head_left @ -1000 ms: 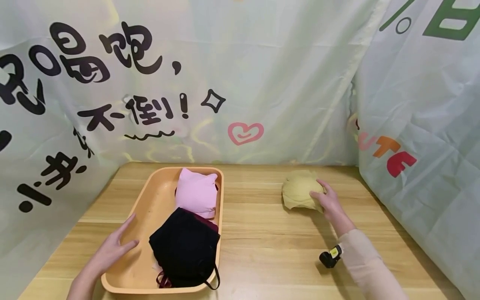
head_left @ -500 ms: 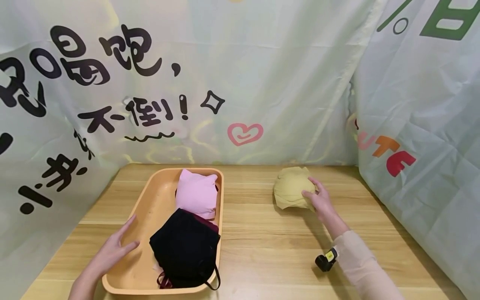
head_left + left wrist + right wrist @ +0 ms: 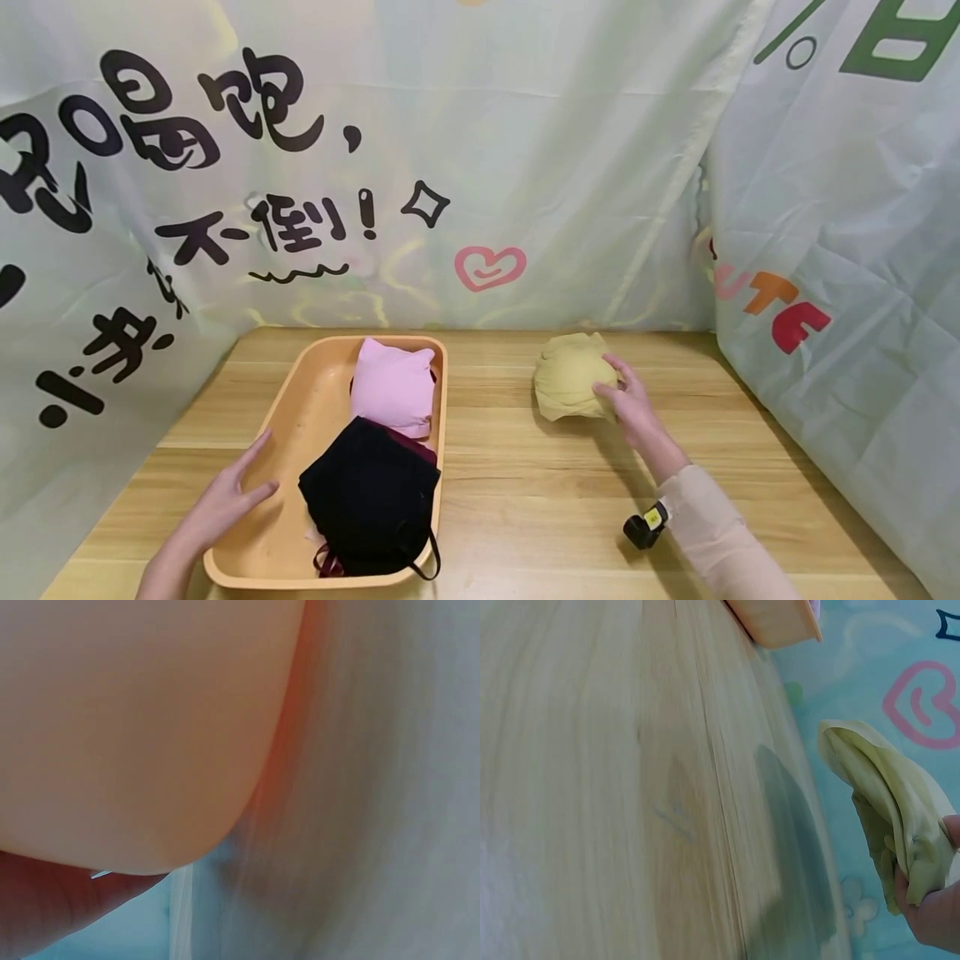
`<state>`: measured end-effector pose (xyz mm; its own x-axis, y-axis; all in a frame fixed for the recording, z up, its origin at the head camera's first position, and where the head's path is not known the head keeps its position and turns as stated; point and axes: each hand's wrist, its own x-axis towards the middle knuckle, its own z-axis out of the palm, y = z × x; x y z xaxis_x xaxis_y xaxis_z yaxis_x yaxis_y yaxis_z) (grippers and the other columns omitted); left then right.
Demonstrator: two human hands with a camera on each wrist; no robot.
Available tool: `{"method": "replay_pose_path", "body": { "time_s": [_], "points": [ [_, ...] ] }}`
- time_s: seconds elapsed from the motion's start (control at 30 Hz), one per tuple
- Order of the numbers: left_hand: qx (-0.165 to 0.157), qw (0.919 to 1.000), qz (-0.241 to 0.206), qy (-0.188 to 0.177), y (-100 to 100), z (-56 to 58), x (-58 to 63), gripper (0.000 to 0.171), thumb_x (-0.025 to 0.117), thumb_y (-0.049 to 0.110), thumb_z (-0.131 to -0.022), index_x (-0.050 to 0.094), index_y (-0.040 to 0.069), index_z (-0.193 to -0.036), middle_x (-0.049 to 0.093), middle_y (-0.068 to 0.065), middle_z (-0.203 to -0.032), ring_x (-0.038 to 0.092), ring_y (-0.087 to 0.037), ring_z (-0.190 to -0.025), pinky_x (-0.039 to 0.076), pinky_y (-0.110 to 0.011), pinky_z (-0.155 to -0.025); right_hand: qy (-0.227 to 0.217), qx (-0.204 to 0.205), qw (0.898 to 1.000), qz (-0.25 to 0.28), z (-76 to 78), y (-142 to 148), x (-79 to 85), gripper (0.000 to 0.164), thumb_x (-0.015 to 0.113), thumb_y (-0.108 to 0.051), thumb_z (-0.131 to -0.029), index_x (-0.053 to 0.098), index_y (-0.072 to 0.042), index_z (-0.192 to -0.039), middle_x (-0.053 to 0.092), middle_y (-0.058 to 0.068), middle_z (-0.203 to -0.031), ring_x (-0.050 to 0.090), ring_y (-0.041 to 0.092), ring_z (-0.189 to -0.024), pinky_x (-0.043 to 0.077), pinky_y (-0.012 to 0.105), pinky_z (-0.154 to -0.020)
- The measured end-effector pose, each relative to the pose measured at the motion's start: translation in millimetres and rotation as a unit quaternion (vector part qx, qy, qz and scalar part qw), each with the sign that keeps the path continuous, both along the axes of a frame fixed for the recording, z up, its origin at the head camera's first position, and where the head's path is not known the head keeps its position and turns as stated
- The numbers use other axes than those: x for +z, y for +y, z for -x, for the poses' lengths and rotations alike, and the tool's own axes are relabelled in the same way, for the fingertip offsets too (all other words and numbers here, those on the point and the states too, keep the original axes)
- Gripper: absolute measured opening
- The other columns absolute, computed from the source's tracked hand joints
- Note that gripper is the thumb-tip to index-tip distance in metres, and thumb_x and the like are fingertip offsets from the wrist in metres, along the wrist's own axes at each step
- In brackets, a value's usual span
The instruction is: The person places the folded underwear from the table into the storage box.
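Note:
A folded yellow bra (image 3: 576, 377), rounded like a cup, is raised over the right half of the table. My right hand (image 3: 630, 398) pinches its right edge between thumb and fingers; the right wrist view shows the layered fabric (image 3: 889, 799) above the tabletop. At the left, an orange plastic tray (image 3: 296, 400) holds a folded pink garment (image 3: 393, 387) and, nearer me, a black bra (image 3: 371, 496) whose strap hangs over the front right rim. My left hand (image 3: 228, 498) lies at the tray's left rim, fingers straight and thumb apart.
Dark red fabric (image 3: 422, 448) shows beneath the black bra. Printed cloth hangs (image 3: 585, 167) enclose the wooden table (image 3: 510, 500) at the back and both sides. A black wrist camera (image 3: 645, 525) sits on my right sleeve.
My right hand has moved left with the yellow bra, lifting it slightly off the table. The left hand, the tray and its contents stay where they were.

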<state>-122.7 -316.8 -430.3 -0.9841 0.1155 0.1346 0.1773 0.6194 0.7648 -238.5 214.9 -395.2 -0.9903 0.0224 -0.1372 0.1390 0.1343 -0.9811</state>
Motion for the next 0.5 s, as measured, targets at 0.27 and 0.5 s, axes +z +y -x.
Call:
{"method": "replay_pose_path", "body": {
  "time_s": [0.27, 0.5],
  "points": [
    [0.002, 1.0000, 0.002, 0.001, -0.1, 0.3, 0.3, 0.075, 0.061, 0.009, -0.084, 0.018, 0.004, -0.145, 0.022, -0.034, -0.141, 0.017, -0.043, -0.128, 0.013, -0.065, -0.100, 0.022, 0.011, 0.999, 0.026, 1.0, -14.9, 3.2, 0.065, 0.046, 0.001, -0.090, 0.018, -0.014, -0.146, -0.013, 0.013, -0.152, 0.003, 0.039, -0.137, 0.022, 0.055, -0.106],
    [0.002, 1.0000, -0.004, -0.004, -0.4, -0.5, -0.4, 0.074, 0.060, 0.010, -0.084, 0.018, 0.005, -0.145, 0.021, -0.033, -0.142, 0.012, -0.020, -0.132, 0.011, -0.062, -0.103, 0.018, 0.018, 0.999, 0.035, 2.8, -26.3, 4.7, 0.064, 0.045, 0.001, -0.090, 0.018, -0.016, -0.146, -0.013, 0.011, -0.152, 0.000, 0.037, -0.137, 0.015, 0.062, -0.105]
  ]
}}
